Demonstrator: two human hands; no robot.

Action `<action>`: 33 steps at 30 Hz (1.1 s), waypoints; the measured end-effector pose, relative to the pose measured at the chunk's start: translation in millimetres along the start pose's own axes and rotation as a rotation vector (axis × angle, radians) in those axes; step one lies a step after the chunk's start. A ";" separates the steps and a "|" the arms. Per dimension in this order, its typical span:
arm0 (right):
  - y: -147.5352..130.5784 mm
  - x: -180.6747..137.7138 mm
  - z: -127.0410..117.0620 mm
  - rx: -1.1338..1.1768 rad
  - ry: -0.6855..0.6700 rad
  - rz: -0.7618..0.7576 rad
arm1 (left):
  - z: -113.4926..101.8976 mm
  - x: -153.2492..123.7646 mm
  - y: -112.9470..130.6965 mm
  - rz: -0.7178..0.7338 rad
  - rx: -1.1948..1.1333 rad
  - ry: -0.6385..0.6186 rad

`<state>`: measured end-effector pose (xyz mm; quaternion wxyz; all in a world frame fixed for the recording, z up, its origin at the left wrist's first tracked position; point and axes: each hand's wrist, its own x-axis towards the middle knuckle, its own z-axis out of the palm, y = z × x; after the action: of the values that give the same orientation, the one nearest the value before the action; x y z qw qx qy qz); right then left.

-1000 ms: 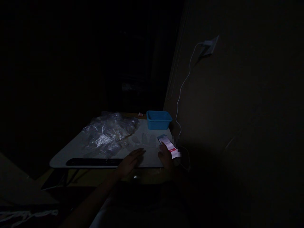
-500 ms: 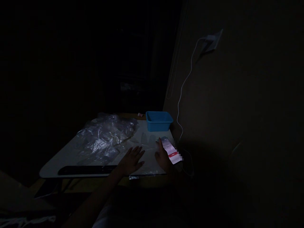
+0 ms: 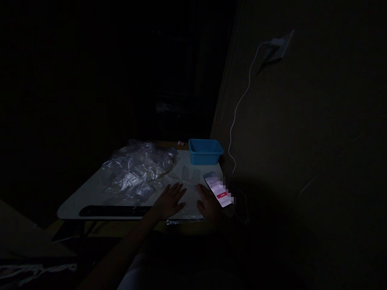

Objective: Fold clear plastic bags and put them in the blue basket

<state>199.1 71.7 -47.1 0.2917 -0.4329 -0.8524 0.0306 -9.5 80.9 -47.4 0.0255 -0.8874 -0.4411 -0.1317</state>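
Observation:
My left hand [image 3: 169,201] lies over the front of a white table [image 3: 78,201], palm down with its fingers spread. Beside it, my right hand [image 3: 209,206] is stretched out in shadow, its fingers extended just left of a lit phone [image 3: 216,186]. Beneath and between the hands is a thin clear plastic sheet or bag [image 3: 185,221], whose shiny edge hangs at the table's front. A crumpled heap of clear plastic bags [image 3: 133,173] covers the table's left part. Neither hand grips anything visible.
A blue plastic basin [image 3: 206,158] stands at the table's back right. Behind it lies a small pinkish item [image 3: 180,143]. From a wall socket [image 3: 279,46] a white cable [image 3: 235,114] hangs down near the phone. A dark slot [image 3: 115,211] runs along the front left edge. The room is very dark.
My right hand's fingers have drawn back from the phone's upper left and now lie lower. My left hand stays spread in nearly the same place. The view has shifted slightly.

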 end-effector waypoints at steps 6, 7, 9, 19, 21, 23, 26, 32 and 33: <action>-7.4 -1.3 -7.2 -0.111 -0.110 -0.061 | -7.2 1.1 4.2 -0.003 -0.055 0.017; -8.8 -1.0 -7.6 -0.124 -0.116 -0.061 | -8.7 1.1 5.1 0.013 -0.054 0.016; -11.0 -0.6 -8.1 -0.147 -0.131 -0.050 | -10.3 1.2 6.3 0.055 -0.038 0.000; -8.1 -0.5 -3.6 -0.177 -0.082 -0.001 | -4.5 1.0 2.7 0.143 0.050 -0.021; -5.3 -0.8 -0.3 -0.171 -0.037 0.032 | -4.7 0.5 2.8 0.145 0.049 -0.014; -2.1 -1.4 2.9 -0.165 0.002 0.044 | -5.0 0.2 3.0 0.145 0.045 -0.016; 1.9 -2.5 6.3 -0.158 0.047 0.046 | -5.5 -0.1 2.8 0.151 0.037 -0.032; 5.0 -2.6 8.2 -0.156 0.062 0.030 | -5.8 -0.1 2.7 0.153 0.023 -0.032; 5.0 -2.5 8.2 -0.157 0.061 0.033 | -5.8 0.0 2.8 0.146 0.021 -0.035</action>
<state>199.6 74.6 -56.5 0.2820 -0.4693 -0.8356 -0.0448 -8.4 78.2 -41.6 0.0368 -0.9190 -0.3769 -0.1095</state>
